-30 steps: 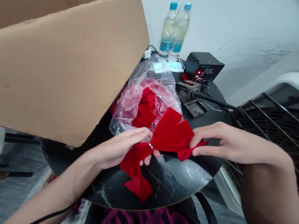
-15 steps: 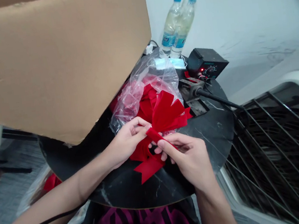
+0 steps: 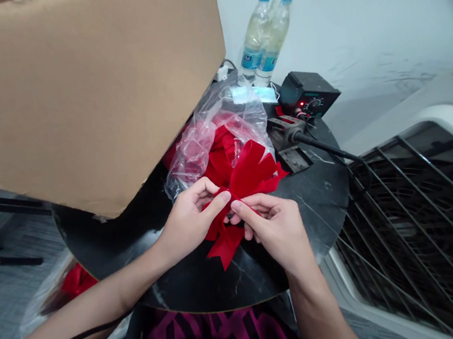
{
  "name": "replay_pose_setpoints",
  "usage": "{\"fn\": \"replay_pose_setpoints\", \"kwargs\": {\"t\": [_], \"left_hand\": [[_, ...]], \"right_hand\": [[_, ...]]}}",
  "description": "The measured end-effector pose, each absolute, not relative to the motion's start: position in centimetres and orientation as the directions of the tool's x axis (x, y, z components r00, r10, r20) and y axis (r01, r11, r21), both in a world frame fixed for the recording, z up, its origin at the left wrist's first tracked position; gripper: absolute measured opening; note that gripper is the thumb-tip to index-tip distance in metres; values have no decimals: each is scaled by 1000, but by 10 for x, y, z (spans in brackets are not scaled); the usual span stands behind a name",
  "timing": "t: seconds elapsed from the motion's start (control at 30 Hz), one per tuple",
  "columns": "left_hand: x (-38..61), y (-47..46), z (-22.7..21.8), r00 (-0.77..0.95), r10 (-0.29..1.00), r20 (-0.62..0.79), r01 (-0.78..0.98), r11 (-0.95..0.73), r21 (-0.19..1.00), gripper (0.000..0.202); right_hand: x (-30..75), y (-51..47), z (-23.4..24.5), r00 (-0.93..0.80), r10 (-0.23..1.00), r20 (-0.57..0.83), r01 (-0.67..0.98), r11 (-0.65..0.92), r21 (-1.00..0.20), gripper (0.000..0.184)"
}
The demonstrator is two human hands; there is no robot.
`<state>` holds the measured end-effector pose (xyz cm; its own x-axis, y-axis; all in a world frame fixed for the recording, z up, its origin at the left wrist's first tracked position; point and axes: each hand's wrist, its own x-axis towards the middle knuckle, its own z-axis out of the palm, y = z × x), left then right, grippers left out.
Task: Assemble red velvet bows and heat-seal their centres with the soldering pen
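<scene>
A red ribbon bow [image 3: 251,169] with wide loops and notched tails is held between my two hands, above the front part of a round black table [image 3: 261,283]. My left hand [image 3: 200,208] pinches the bow's middle between thumb and fingers. My right hand [image 3: 272,221] grips the bow just to the right, its thumb tip close to my left thumb. One notched tail hangs below the fingers. Something small and dark shows under the fingertips, too covered to name. Behind the bow lies a clear plastic bag [image 3: 192,160] with more red ribbon in it.
A large cardboard box [image 3: 89,98] overhangs the table's left. Two bottles [image 3: 255,45] stand at the back beside a blue face mask [image 3: 254,94]. To the right are a black control box [image 3: 308,93] with a lit red light, a corded tool [image 3: 287,129] and a grilled appliance [image 3: 413,212].
My thumbs have come together over the bow's middle. The short red strip that stood up between my hands is now pressed down across it. The lower tail has swung to hang more steeply.
</scene>
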<state>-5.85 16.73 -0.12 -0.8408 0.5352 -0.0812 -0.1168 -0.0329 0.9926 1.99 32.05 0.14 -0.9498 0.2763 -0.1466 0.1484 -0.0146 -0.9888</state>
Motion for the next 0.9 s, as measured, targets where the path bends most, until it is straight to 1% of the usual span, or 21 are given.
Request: {"fn": "replay_pose_setpoints", "kwargs": {"t": [0.13, 0.23, 0.33, 0.4, 0.53, 0.63, 0.73, 0.83, 0.9], "left_hand": [[-57, 168, -3, -863, 503, -53, -89, -49, 995, 22], [-57, 168, -3, -875, 483, -39, -77, -59, 995, 21], [-58, 167, -3, -897, 443, -5, -38, -66, 997, 23], [-58, 167, -2, -900, 435, 6, -26, -67, 997, 23], [-56, 167, -3, -890, 455, -27, -77, -93, 993, 22], [-56, 167, -3, -896, 444, -24, -84, -116, 990, 23], [-57, 168, -2, -909, 416, 9, -44, -118, 992, 23], [-58, 168, -1, -922, 383, 61, 23, -103, 994, 19], [-59, 168, -1, -925, 370, 88, 59, -89, 994, 16]], "right_hand": [[22, 315, -2, -933, 327, -151, 143, -47, -989, 24], [24, 311, -7, -918, 360, -165, 128, -123, -984, 23], [24, 309, -12, -913, 353, -205, 137, -208, -968, 25], [24, 309, -15, -915, 339, -218, 143, -234, -962, 26], [24, 310, -17, -924, 348, -159, 83, -225, -971, 23], [24, 307, -19, -925, 352, -141, 51, -252, -966, 21], [24, 304, -22, -917, 383, -116, 11, -266, -964, 18], [24, 300, -24, -899, 430, -81, -36, -258, -965, 15], [24, 298, -24, -893, 440, -92, -48, -297, -954, 13]]}}
